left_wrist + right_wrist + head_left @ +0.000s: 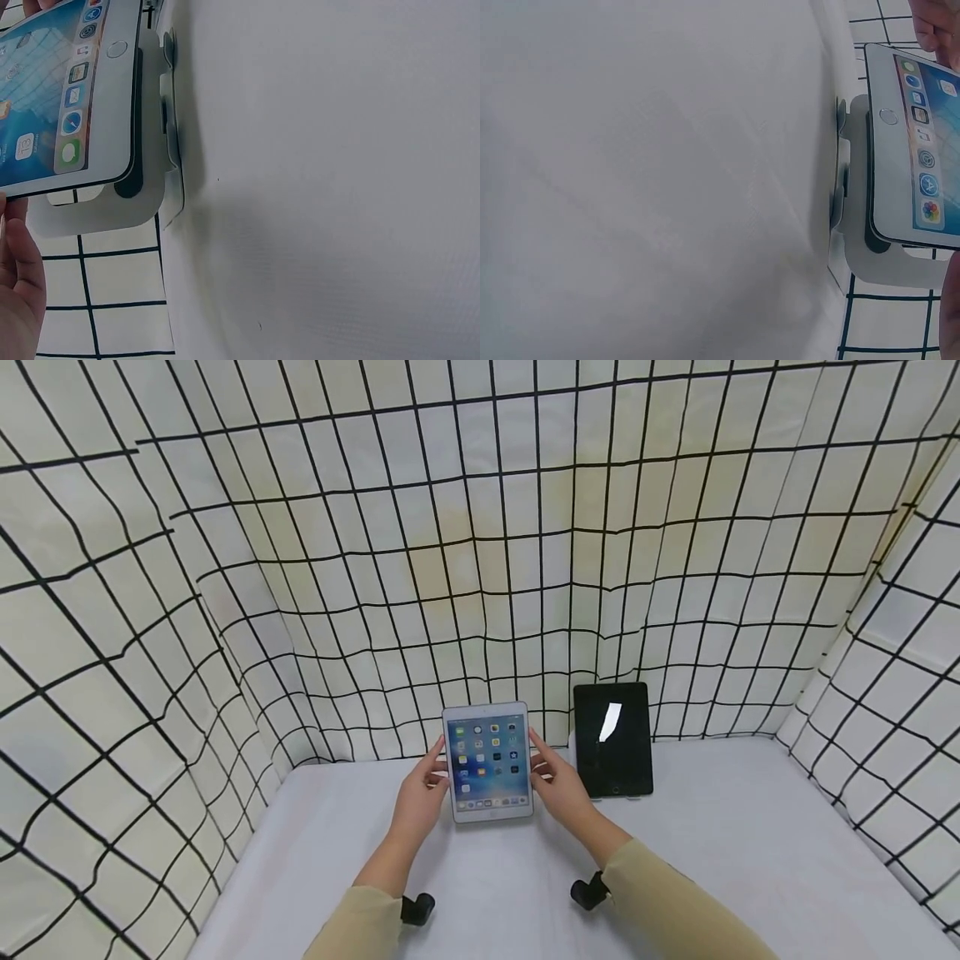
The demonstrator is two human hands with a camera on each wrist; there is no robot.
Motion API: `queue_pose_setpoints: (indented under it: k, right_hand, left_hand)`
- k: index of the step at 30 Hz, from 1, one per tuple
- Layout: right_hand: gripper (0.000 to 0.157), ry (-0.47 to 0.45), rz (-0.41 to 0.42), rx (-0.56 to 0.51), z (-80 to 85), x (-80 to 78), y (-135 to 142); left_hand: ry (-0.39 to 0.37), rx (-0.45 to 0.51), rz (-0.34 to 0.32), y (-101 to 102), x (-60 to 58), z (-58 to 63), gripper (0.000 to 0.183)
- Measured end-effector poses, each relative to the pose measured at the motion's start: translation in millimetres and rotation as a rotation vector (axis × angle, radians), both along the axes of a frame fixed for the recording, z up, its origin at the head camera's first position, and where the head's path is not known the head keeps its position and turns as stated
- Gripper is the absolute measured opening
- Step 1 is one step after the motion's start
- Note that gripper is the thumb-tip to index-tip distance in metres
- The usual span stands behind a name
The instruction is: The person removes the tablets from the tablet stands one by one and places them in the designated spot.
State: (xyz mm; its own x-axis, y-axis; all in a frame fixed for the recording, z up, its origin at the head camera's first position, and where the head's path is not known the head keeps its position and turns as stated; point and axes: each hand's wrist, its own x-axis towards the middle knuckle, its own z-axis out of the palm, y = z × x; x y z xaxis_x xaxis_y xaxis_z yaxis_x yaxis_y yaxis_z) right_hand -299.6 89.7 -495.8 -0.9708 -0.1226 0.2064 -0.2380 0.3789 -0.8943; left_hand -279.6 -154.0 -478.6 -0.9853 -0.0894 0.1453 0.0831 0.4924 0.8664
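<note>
A white tablet with its home screen lit stands upright in the middle of the head view. My left hand holds its left side edge between thumb and fingers. On the opposite edge, my right hand grips it the same way. Both wrist views show a white stand close behind the tablet's lower end, with upturned lips at its front. The tablet's bottom edge overlaps the stand there, and its back is hidden.
To the right, a black tablet with a dark screen leans back on a stand. White cloth covers the table. Walls of white sheet with a black grid close in the back and both sides.
</note>
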Motion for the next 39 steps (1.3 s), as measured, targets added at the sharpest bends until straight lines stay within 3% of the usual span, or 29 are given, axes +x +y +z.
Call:
queue_pose_setpoints:
  k: [26,39]
  right_hand:
    - [0.081,-0.169,0.103,-0.098,3.2,30.2,6.3]
    - [0.081,-0.252,0.132,-0.145,0.6,44.1,12.8]
  left_hand:
    - [-0.111,0.04,-0.071,-11.5,25.0,3.6,0.073]
    - [-0.137,0.066,-0.143,-11.6,35.9,1.3,0.075]
